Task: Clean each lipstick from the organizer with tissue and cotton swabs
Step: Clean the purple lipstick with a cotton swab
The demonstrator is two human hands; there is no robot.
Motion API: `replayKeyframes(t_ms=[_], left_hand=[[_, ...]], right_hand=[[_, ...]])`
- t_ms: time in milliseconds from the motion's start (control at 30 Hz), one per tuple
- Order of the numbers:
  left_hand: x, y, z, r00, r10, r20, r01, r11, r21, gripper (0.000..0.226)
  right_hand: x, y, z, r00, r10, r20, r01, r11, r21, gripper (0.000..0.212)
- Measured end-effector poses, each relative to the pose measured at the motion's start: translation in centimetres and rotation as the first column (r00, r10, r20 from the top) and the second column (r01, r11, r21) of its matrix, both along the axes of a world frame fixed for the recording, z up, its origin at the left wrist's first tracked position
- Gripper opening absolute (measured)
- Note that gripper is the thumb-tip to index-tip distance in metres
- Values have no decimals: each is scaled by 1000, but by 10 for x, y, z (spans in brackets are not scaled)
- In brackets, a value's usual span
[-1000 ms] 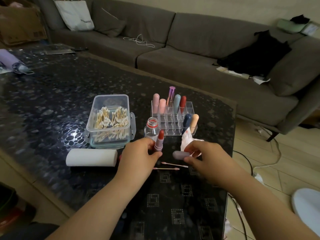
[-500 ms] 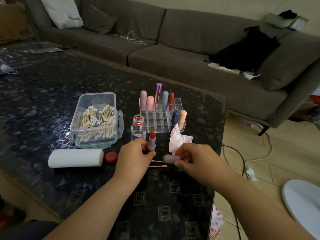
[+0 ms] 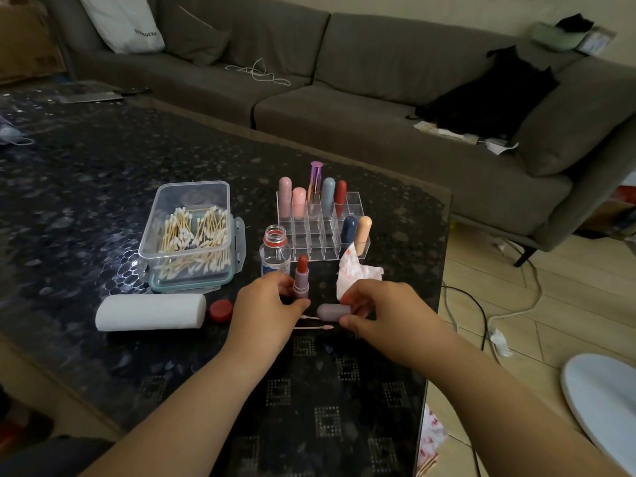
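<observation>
- Lipstick (image 3: 301, 277): uncapped, upright before organizer (image 3: 323, 232); left hand (image 3: 266, 306) grips its base.
- Cap (image 3: 333, 311): pinched in right hand (image 3: 378, 311); recapping seems next.
- Used swabs (image 3: 311, 327), crumpled tissue (image 3: 354, 273): alongside.
- Seven capped lipsticks (image 3: 327, 197): cleaning status unclear.

We cannot see the base of the lipstick (image 3: 301, 277) behind the left hand (image 3: 266, 313), the open end of the cap (image 3: 334, 311) inside the right hand (image 3: 385, 313), or read the bottle (image 3: 274, 251) label.
</observation>
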State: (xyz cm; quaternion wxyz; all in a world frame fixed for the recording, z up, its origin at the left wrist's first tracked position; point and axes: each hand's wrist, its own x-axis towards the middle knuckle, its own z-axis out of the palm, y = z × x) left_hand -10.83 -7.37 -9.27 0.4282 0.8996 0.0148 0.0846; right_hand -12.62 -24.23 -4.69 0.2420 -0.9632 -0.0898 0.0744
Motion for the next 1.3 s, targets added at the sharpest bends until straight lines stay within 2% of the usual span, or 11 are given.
replayKeyframes(t_ms=[133, 233, 333, 367, 467, 533, 700, 833, 967, 1167, 1300], left_hand=[[-4, 5, 6, 999, 32, -17, -32, 999, -15, 26], [-17, 12, 18, 995, 87, 57, -89, 995, 39, 18], [-36, 19, 30, 983, -38, 180, 25, 997, 75, 14], [-42, 21, 32, 981, -104, 163, 94, 993, 70, 12], [-48, 24, 31, 955, -281, -98, 271, 957, -101, 14], [-43, 27, 28, 938, -299, -176, 268, 947, -178, 8], [-36, 32, 26, 949, -243, -201, 169, 931, -324, 12], [-32, 36, 26, 971, -138, -195, 64, 936, -347, 19], [-30, 39, 25, 976, -89, -201, 11, 933, -361, 16], [-30, 36, 26, 967, -121, -223, 5, 888, -460, 17], [-32, 39, 32, 954, -148, -262, -25, 827, -561, 21]], right_hand=[[-1, 0, 1, 1000, -1, 8, 1, 1000, 8, 26], [-1, 0, 2, 1000, 3, 0, -3, 999, 46, 25], [-3, 4, 5, 999, 40, -22, -38, 992, 119, 23], [-4, 7, 6, 998, 62, -28, -56, 986, 156, 21], [-7, 15, 6, 992, 121, -32, -108, 956, 272, 19], [-8, 20, 7, 988, 150, -46, -129, 946, 298, 20], [-2, 19, 9, 987, 141, -75, -102, 918, 382, 22], [9, 7, 2, 999, 17, 31, -20, 995, 94, 22], [13, 7, -12, 997, 80, -8, -80, 983, -165, 24], [13, 15, -19, 993, 117, 24, -106, 958, -265, 19], [9, 11, -2, 992, 50, 117, -28, 982, -186, 15]])
